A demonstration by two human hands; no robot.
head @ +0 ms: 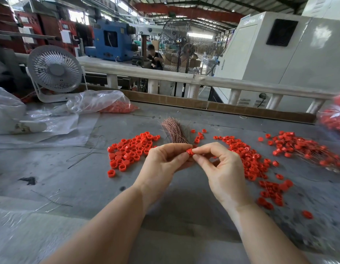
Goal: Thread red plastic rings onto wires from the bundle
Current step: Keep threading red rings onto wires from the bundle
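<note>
Pinching one red ring (189, 151) between both hands' fingers (181, 150), left hand (161, 164) gripping the wire bundle (174, 130). Right of it, threaded rings (302, 149); left, a loose pile (133, 149) remains.

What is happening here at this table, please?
A person sits at a grey table and works with both hands. The left hand grips a bundle of thin copper wires, which fans out behind the fingers. The right hand pinches a red plastic ring right at the left fingertips, apparently to thread it on a wire. Loose red rings lie in a heap on the left; rings that seem already wired lie on the right.
</note>
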